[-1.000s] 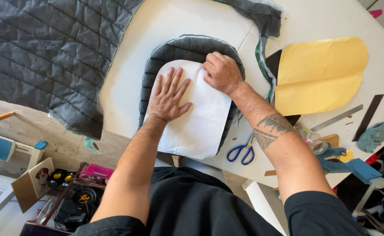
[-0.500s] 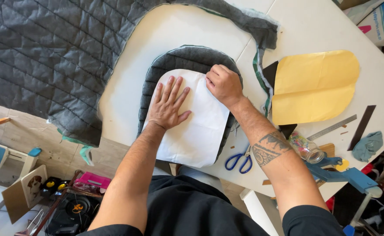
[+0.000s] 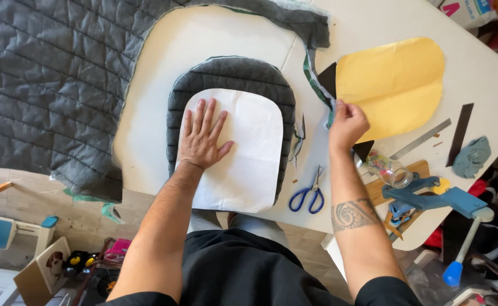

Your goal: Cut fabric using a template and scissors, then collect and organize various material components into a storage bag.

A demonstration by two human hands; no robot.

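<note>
- While pinned flat by the left hand [image 3: 202, 137], the white paper pattern [image 3: 243, 153] lies on the cut quilted grey panel [image 3: 232, 76], near edge of the tabletop [image 3: 374, 17], straight ahead of the person. Left fingers [image 3: 201, 113] spread open, palm down, gripping nothing.
- Paper pattern: rounded top, straight lower edge overhanging the tabletop edge. Judged light, thin, easily creased, prone to slide on fabric; best held by flat palm pressure at centre or lifted by a corner.
- Quilted grey panel: same rounded shape, shows as a border round top and sides of the paper. Judged soft, padded, floppy, non-slip; take by the edge w/ both hands.
- Right hand [image 3: 346, 122]: off the pattern, at the near-left edge of a yellow paper piece [image 3: 393, 85]; fingers curled closed, seemingly pinching the yellow edge or the green-edged fabric strip [image 3: 316, 85] beside it – cannot tell which.
- Large quilted grey fabric [image 3: 50, 85]: left and top of the tabletop, w/ a curved cutout round the panel.
- Blue-handled scissors [image 3: 311, 192]: just right of the pattern, blades shut.
- Metal ruler [image 3: 422, 139], dark strip [image 3: 460, 133], glass jar [image 3: 388, 167] on its side, blue clamp tool [image 3: 436, 198], blue-grey cloth scrap [image 3: 471, 156]: right side, well apart from the pattern.
</note>
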